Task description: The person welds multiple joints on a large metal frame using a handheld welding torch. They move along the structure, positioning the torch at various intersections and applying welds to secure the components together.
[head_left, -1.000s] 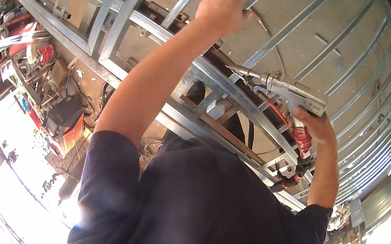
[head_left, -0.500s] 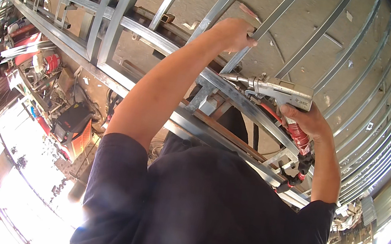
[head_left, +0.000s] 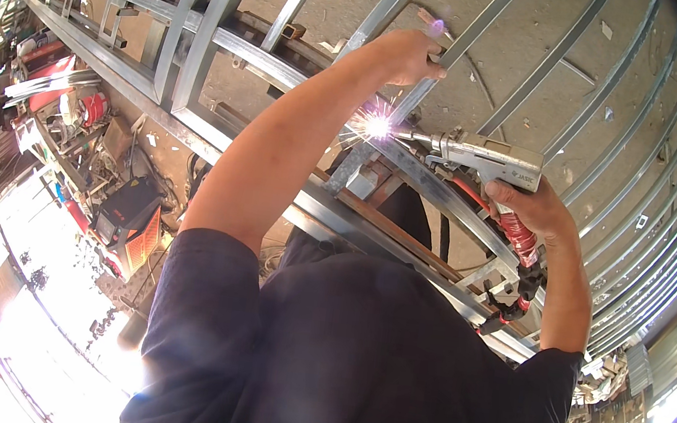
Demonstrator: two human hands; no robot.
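New sparks (head_left: 377, 126) at torch tip (head_left: 418, 138)

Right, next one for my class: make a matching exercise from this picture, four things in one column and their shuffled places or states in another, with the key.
Column one
1. left grip
2. right grip
3. sparks
4. black machine

Column two
A. bright, at the tip of the torch
B. at the picture's left, with an orange side
C. holding the torch
D. closed on a grey metal bar

Right pairs: 1-D; 2-C; 3-A; 4-B
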